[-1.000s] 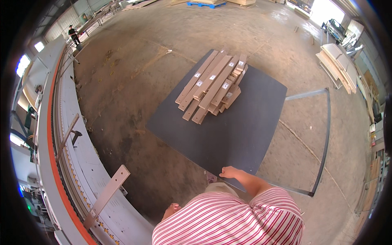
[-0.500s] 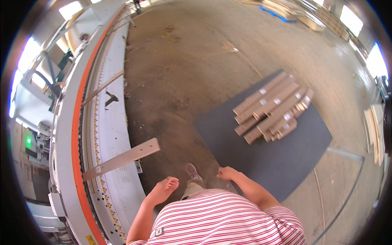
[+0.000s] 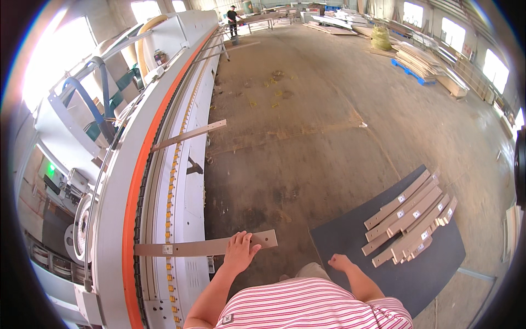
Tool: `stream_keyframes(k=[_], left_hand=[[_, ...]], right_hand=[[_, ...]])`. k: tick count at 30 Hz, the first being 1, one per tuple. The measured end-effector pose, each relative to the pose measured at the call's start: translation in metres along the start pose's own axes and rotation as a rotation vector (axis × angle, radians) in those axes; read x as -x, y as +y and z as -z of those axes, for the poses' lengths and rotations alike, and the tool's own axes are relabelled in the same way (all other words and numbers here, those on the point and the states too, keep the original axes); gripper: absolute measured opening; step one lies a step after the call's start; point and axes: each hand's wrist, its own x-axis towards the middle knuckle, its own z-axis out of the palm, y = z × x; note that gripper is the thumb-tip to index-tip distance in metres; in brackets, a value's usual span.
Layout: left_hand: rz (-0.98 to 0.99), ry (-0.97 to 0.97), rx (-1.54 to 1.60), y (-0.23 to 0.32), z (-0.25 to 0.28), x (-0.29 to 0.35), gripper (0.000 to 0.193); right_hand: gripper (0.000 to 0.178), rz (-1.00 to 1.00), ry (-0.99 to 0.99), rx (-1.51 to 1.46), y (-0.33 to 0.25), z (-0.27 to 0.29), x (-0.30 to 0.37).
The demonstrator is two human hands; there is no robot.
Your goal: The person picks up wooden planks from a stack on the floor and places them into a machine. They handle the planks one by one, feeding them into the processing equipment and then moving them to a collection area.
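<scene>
One narrow brown board (image 3: pixel 205 248), holed, white label (image 3: pixel 167 249).

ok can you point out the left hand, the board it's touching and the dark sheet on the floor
Left hand (image 3: pixel 239 254): head view, back of the hand
Board (image 3: pixel 203 248): head view, middle of its upper face
Dark sheet (image 3: pixel 397 288): head view, bare surface near its lower end

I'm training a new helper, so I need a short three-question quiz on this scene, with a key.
1. Fill in, left or right: the ___ hand is at the nearer plank on the machine.
2. True or false: the pile of planks lies directly on bare floor.
3. What colour is the long strip along the machine? A) blue B) orange C) green

Key: 1. left; 2. false, it lies on a dark board; 3. B
</scene>
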Motion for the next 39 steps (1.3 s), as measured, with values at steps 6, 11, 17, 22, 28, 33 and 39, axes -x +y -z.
stream_keyframes(k=[6, 11, 17, 22, 28, 33, 39], left_hand=[[0.095, -0.272, -0.066, -0.003, 0.002, -0.092, 0.050], [-0.078, -0.287, 0.005, 0.030, 0.013, -0.177, 0.043], [-0.448, -0.434, 0.152, 0.096, -0.026, -0.309, 0.044], [-0.655, -0.760, 0.394, 0.144, -0.117, -0.410, 0.039], [-0.694, -1.083, 0.282, 0.133, -0.264, -0.525, 0.034], [-0.620, -1.516, 0.007, 0.149, -0.348, -0.628, 0.032], [-0.555, -1.497, -0.084, 0.226, -0.369, -0.732, 0.025]], right_hand=[[0.036, -0.015, 0.046, 0.004, 0.047, 0.009, -0.028], [0.047, -0.207, -0.042, -0.027, 0.091, 0.025, -0.058], [0.047, -0.401, 0.169, -0.358, 0.079, 0.072, -0.069], [0.039, -0.580, 0.482, -0.763, 0.056, 0.064, -0.052], [0.043, -0.866, 0.574, -0.951, 0.028, 0.027, -0.036], [0.053, -1.162, 0.698, -1.180, -0.024, 0.048, -0.049], [0.051, -1.209, 0.691, -1.232, -0.074, 0.107, -0.081]])
